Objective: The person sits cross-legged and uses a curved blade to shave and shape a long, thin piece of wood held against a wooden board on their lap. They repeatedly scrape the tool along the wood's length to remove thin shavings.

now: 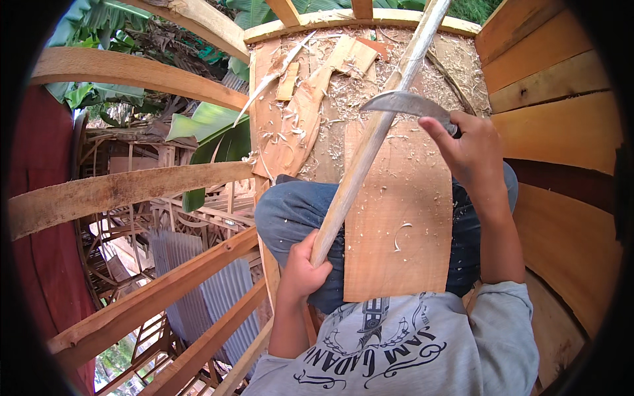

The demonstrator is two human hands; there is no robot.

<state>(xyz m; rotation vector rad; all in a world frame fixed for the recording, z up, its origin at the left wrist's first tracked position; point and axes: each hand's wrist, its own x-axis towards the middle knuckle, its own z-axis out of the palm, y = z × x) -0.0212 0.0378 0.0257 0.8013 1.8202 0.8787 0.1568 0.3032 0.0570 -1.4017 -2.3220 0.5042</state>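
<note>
A long pale wooden pole (360, 165) slants from my lap up to the far right, past the top edge of the view. My left hand (305, 269) is wrapped round its near end, beside my left knee. In my right hand (470, 148) is a curved knife (406, 103) with a grey, sickle-like blade. The blade lies across the pole, edge and shaft meeting at the upper middle; my right thumb stretches along the blade's base. Under the pole a flat wooden board (398, 224) rests over my lap, with a few thin shavings on it.
Wood shavings (403, 148) litter the plank floor ahead. An odd-shaped wood offcut (309, 109) and a small block (288, 81) lie there. Wooden rails (132, 191) run along the left, with corrugated sheets (224, 297) below. A plank wall (555, 138) rises on the right.
</note>
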